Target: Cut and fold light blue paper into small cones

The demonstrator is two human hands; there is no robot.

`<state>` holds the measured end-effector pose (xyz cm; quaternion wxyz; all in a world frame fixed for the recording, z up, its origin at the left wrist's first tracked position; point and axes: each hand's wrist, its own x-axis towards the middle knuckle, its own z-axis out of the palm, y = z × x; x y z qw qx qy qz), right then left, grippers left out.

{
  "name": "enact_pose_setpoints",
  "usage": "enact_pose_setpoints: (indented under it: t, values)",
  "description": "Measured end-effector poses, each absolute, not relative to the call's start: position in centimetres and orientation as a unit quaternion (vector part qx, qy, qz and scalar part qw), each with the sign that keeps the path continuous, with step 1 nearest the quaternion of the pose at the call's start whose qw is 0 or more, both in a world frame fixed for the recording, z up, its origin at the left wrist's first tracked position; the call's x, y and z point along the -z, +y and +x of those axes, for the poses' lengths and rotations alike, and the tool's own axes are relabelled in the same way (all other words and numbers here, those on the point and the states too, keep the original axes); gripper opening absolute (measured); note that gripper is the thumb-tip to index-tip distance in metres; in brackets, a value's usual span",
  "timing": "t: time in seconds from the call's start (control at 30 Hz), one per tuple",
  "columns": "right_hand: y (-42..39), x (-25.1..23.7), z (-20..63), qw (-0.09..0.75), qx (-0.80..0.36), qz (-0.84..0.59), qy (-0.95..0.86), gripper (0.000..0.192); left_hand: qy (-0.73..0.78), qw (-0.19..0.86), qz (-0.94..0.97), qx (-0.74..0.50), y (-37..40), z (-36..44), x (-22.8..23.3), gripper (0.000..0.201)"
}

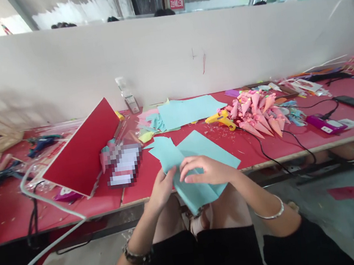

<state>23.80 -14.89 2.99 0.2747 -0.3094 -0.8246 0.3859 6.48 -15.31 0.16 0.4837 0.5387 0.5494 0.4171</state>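
My left hand [163, 188] grips the left edge of a folded turquoise paper [191, 193], thumb on top. The paper tilts down over the table's front edge, above my lap. Over its face rests my right hand [210, 170], fingers loosely bent and apart; whether the fingertips press on it I cannot tell. A flat turquoise sheet [208, 146] lies behind and to the right of the folded one. Close to my left hand, small pointed turquoise paper pieces [154, 152] stick out from behind the folded paper.
Right of centre, a yellow glue gun [221, 120] lies beside a heap of pink paper cones [259, 111]. More turquoise sheets [190, 111] lie farther back. To the left are a blurred phone [125, 165] and a leaning red board [83, 151]. A white partition [161, 60] stands behind.
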Motion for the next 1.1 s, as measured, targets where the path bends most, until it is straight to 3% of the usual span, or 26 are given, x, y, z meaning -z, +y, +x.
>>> enact_pose_setpoints:
  t: [0.1, 0.2, 0.27, 0.37, 0.43, 0.57, 0.63, 0.73, 0.8, 0.93, 1.1]
  values:
    - [-12.9, -1.0, 25.4, 0.363, -0.321, -0.408, -0.774, 0.028, 0.560, 0.496, 0.523, -0.407, -15.3, 4.2, -0.5, 0.034]
    - [-11.0, 2.0, 27.4, 0.430, -0.203, -0.603, -0.641, 0.063, 0.571, 0.487, 0.501, -0.430, -15.0, 1.9, -0.7, 0.033]
    - [-10.3, 3.7, 28.5, 0.449, -0.250, -0.645, -0.565, 0.075, 0.577, 0.493, 0.476, -0.445, -14.6, 0.9, -0.6, 0.035]
    - [-10.0, 5.0, 29.6, 0.481, -0.378, -0.598, -0.518, 0.058, 0.608, 0.487, 0.460, -0.426, -13.6, 0.5, 0.1, 0.039]
    - [-10.0, 4.9, 30.2, 0.490, -0.385, -0.588, -0.515, 0.046, 0.628, 0.426, 0.514, -0.400, -12.9, 1.1, 0.7, 0.039]
    - [-9.3, 4.4, 31.2, 0.488, -0.308, -0.623, -0.528, 0.042, 0.601, 0.111, 0.702, -0.367, -11.4, 3.3, 1.3, 0.052]
    - [-8.6, 4.3, 31.6, 0.476, -0.298, -0.623, -0.545, 0.043, 0.540, 0.013, 0.795, -0.275, -10.6, 4.3, 1.3, 0.060]
    - [-7.7, 4.7, 32.3, 0.466, -0.295, -0.628, -0.548, 0.045, 0.435, 0.035, 0.899, -0.041, -9.2, 5.4, 1.4, 0.053]
    - [-7.6, 5.0, 32.7, 0.466, -0.303, -0.650, -0.518, 0.050, 0.419, 0.049, 0.905, 0.043, -8.2, 5.9, 1.5, 0.047]
    - [-8.8, 5.5, 33.2, 0.468, -0.336, -0.674, -0.462, 0.062, 0.442, 0.010, 0.896, 0.040, -6.4, 7.0, 2.1, 0.039]
    - [-11.3, 5.4, 32.6, 0.472, -0.347, -0.665, -0.463, 0.063, 0.447, -0.022, 0.894, 0.026, -5.0, 8.7, 3.0, 0.039]
